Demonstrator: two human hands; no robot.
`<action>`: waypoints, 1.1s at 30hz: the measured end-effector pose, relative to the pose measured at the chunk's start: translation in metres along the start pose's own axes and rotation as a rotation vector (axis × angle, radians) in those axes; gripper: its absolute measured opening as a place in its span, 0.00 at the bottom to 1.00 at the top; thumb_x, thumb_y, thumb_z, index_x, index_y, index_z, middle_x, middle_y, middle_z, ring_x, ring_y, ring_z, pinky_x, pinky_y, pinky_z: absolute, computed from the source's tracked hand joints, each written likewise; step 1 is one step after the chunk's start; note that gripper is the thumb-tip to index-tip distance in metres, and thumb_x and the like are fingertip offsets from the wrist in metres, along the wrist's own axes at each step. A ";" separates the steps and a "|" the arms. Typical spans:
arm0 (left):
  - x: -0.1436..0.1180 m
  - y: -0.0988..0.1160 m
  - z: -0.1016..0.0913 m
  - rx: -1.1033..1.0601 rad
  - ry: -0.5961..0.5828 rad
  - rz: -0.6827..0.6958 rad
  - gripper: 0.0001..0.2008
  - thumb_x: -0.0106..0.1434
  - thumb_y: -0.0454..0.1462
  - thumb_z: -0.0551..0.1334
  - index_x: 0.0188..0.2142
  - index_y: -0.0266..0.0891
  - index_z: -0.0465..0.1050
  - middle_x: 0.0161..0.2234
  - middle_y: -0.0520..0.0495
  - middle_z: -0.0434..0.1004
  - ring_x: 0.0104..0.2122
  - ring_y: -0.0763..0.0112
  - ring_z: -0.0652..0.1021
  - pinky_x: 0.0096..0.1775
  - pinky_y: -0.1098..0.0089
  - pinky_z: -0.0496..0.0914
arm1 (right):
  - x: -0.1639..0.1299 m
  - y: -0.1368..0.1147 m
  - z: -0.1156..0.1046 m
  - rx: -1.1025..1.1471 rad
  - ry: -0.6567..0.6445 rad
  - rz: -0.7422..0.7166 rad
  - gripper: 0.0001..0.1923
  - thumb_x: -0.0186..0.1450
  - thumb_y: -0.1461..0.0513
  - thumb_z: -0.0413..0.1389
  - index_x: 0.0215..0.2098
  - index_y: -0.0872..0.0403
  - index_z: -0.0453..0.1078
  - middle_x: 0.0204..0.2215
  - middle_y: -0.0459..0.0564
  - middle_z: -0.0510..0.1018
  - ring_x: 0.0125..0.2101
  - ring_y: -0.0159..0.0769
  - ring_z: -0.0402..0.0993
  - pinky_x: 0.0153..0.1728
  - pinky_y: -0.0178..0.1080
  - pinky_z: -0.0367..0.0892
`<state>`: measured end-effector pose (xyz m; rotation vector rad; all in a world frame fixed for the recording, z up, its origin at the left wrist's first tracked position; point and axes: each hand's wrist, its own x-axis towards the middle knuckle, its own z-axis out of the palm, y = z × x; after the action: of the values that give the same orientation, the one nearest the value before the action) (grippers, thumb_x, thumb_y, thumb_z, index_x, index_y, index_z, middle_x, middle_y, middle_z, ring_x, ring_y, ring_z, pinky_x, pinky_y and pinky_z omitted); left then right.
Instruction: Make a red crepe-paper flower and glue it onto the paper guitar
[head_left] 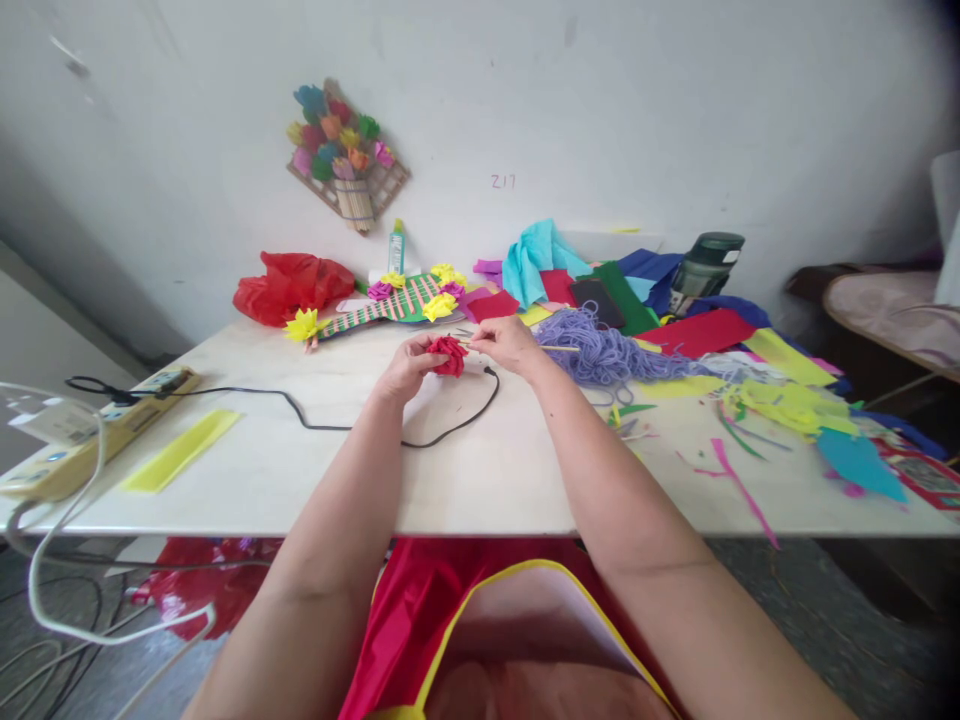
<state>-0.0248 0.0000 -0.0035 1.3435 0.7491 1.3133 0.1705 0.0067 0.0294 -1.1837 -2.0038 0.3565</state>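
A person's left hand closes its fingers around a red paper flower, holding it just above the pale table, while the right hand pinches a thin wooden stick whose near end meets the flower. Both forearms reach forward from the table's near edge, angled inward so the hands come together over the middle of the table, wrists raised off the surface. A black cable loops on the table directly beneath the flower and runs left toward a power strip at the table's left end, with a yellow paper strip lying beside it. Just right of the flower sits a heap of purple yarn; beyond that, coloured paper sheets and scraps cover the table's right side. Behind the flower, against the wall, lie a striped paper piece with finished flowers and a red plastic bag.
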 end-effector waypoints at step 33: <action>0.002 -0.003 0.000 -0.062 0.045 0.045 0.16 0.37 0.33 0.74 0.30 0.38 0.78 0.27 0.49 0.80 0.24 0.70 0.76 0.28 0.71 0.69 | 0.000 0.002 -0.007 -0.112 -0.131 -0.062 0.18 0.68 0.57 0.53 0.24 0.56 0.76 0.20 0.45 0.74 0.24 0.29 0.64 0.29 0.34 0.52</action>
<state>-0.0240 0.0028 -0.0060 1.2918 0.7066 1.3955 0.1767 0.0063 0.0329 -1.1904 -2.1931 0.3011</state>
